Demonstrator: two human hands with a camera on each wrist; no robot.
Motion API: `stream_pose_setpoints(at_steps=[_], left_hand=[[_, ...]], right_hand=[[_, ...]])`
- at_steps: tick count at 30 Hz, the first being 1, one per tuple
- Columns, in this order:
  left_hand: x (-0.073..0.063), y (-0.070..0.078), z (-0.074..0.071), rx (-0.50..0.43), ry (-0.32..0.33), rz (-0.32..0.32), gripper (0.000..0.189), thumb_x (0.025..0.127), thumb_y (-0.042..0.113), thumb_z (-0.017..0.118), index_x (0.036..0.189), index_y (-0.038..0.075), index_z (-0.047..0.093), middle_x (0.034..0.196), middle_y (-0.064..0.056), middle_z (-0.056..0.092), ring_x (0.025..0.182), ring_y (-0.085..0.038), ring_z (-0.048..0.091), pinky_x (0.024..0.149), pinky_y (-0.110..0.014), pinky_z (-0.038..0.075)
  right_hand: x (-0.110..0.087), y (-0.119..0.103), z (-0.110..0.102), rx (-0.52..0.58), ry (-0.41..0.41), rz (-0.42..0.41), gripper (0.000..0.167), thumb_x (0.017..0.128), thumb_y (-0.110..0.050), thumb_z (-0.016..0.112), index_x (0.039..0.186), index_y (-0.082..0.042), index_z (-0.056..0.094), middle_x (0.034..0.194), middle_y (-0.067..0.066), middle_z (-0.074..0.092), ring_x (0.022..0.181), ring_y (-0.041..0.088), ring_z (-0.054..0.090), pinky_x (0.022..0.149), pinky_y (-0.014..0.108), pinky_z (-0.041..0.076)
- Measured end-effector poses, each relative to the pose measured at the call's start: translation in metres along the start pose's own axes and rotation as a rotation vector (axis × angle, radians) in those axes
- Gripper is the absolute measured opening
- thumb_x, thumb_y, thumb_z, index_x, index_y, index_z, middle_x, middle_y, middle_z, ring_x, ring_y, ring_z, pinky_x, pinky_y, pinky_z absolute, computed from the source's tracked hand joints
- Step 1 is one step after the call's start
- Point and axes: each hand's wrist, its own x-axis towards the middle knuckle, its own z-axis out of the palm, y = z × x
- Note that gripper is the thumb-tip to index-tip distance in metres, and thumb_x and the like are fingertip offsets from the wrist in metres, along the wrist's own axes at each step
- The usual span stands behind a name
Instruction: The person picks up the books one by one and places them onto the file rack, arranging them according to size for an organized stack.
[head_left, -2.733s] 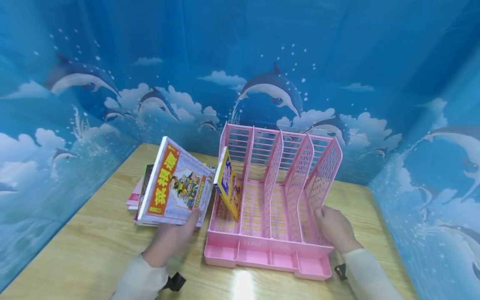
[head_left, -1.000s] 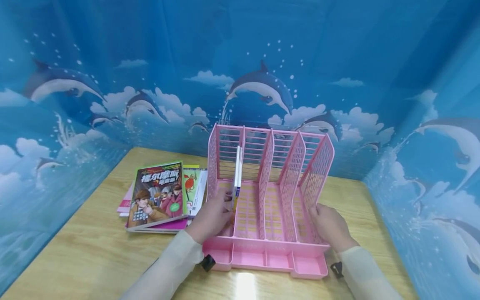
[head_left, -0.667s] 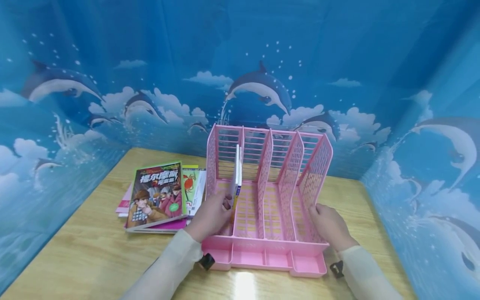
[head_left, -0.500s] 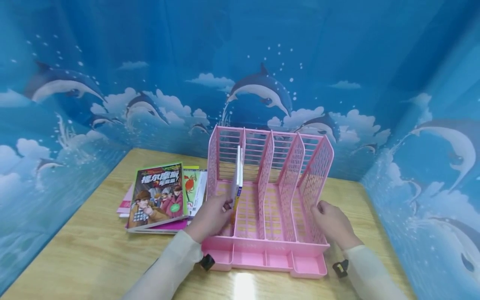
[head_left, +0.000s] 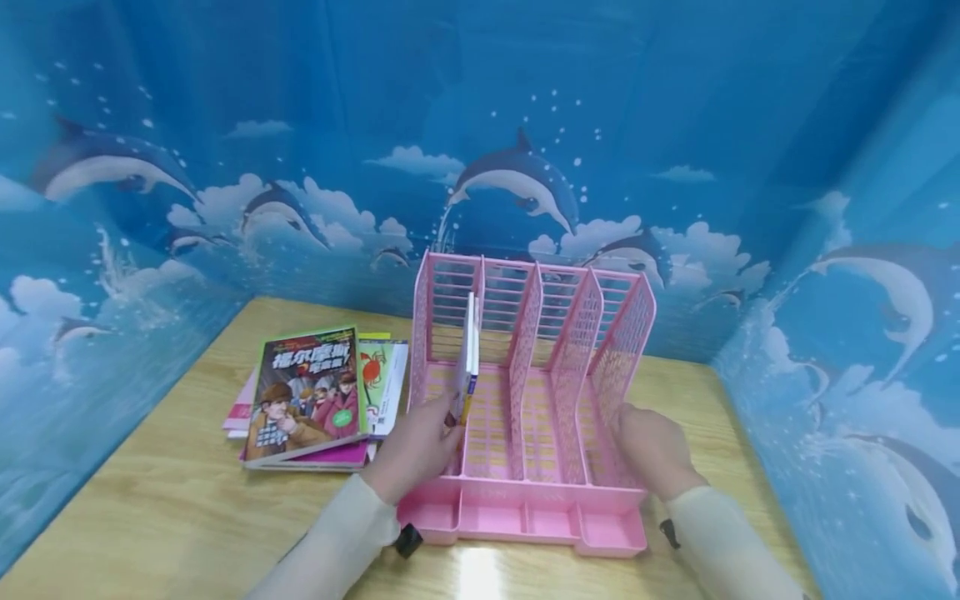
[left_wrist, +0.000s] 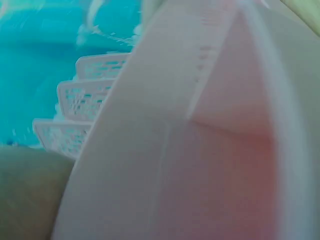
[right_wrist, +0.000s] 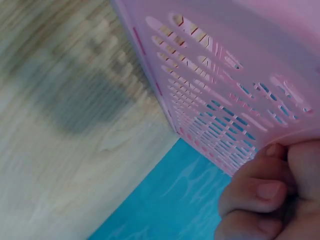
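A pink divided book rack (head_left: 555, 496) stands on the table with perforated upright dividers. In its leftmost compartment, two thin books (head_left: 469, 342) stand upright side by side, showing white edges and a blue-yellow spine. My left hand (head_left: 418, 442) holds the nearer book, white-covered, by its front lower part; its fingertips are partly hidden. On the far right, my right hand (head_left: 656, 446) grips the front edge of the rack's outer side panel; in the right wrist view its curled fingers (right_wrist: 267, 190) lie against that panel. Mostly the rack's pink tray wall fills the left wrist view.
Left of the rack lies a pile of several books, a detective comic (head_left: 307, 396) on top and a crab-covered book (head_left: 382, 379) sticking out beneath. A blue dolphin-print curtain (head_left: 480, 125) surrounds the wooden table (head_left: 187, 517).
From above the pile, my left hand has carried the white book rightward into the rack's leftmost compartment, beside the yellow one, now upright. My right hand stays at the right panel, its fingers shifting slightly.
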Motion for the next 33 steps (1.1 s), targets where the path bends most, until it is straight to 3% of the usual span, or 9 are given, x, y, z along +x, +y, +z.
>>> stream_pose_setpoints(at_steps=[5,10,14,19,25,29,33], left_hand=[[-0.015,0.002,-0.006,0.025,0.007,0.006,0.064,0.099,0.023,0.068,0.154,0.004,0.042,0.119,-0.013,0.072,0.094,-0.024,0.072,0.079,-0.04,0.062],[-0.021,0.007,-0.016,0.035,0.069,0.045,0.061,0.098,0.022,0.07,0.152,0.004,0.047,0.134,-0.014,0.066,0.12,-0.032,0.064,0.102,-0.049,0.055],[-0.024,0.007,-0.029,0.036,0.124,0.071,0.057,0.097,0.018,0.071,0.15,0.006,0.052,0.129,-0.012,0.068,0.116,-0.03,0.063,0.101,-0.049,0.055],[-0.032,-0.004,-0.057,0.056,0.165,0.075,0.052,0.098,0.019,0.07,0.146,0.007,0.055,0.127,-0.012,0.067,0.107,-0.027,0.065,0.094,-0.048,0.058],[-0.039,-0.037,-0.099,0.108,0.187,-0.094,0.046,0.103,0.025,0.061,0.144,0.005,0.056,0.125,-0.016,0.065,0.106,-0.032,0.065,0.087,-0.054,0.056],[-0.047,-0.071,-0.128,0.127,0.216,-0.207,0.043,0.104,0.026,0.058,0.136,-0.001,0.058,0.115,-0.022,0.066,0.1,-0.038,0.064,0.079,-0.056,0.055],[-0.058,-0.109,-0.15,0.143,0.173,-0.333,0.054,0.106,0.039,0.053,0.13,-0.009,0.056,0.107,-0.028,0.065,0.086,-0.038,0.065,0.064,-0.049,0.051]], right_hand=[[0.003,-0.006,-0.005,-0.04,-0.012,-0.035,0.03,0.107,-0.018,0.043,0.083,-0.006,0.056,0.061,0.004,0.05,0.055,0.022,0.052,0.049,0.042,0.054],[0.003,-0.01,-0.014,-0.139,-0.036,-0.086,0.022,0.104,-0.012,0.051,0.085,-0.004,0.06,0.062,0.006,0.054,0.056,0.023,0.057,0.049,0.043,0.056],[0.003,-0.009,-0.018,-0.224,-0.067,-0.129,0.017,0.097,-0.003,0.059,0.081,-0.005,0.062,0.062,0.005,0.056,0.055,0.021,0.057,0.048,0.042,0.057],[0.003,-0.006,-0.015,-0.211,-0.078,-0.135,0.017,0.096,-0.004,0.062,0.08,-0.007,0.062,0.063,0.004,0.056,0.057,0.02,0.057,0.049,0.041,0.057],[0.003,-0.001,-0.008,-0.121,-0.059,-0.089,0.026,0.104,-0.015,0.053,0.079,-0.008,0.06,0.063,0.003,0.054,0.056,0.021,0.055,0.052,0.043,0.057],[0.004,0.0,-0.006,-0.092,-0.055,-0.072,0.029,0.105,-0.017,0.049,0.08,-0.009,0.059,0.063,0.004,0.055,0.057,0.022,0.056,0.054,0.046,0.057],[0.003,0.002,-0.004,-0.073,-0.056,-0.065,0.029,0.106,-0.019,0.047,0.081,-0.008,0.059,0.064,0.004,0.055,0.058,0.022,0.056,0.055,0.047,0.057]])
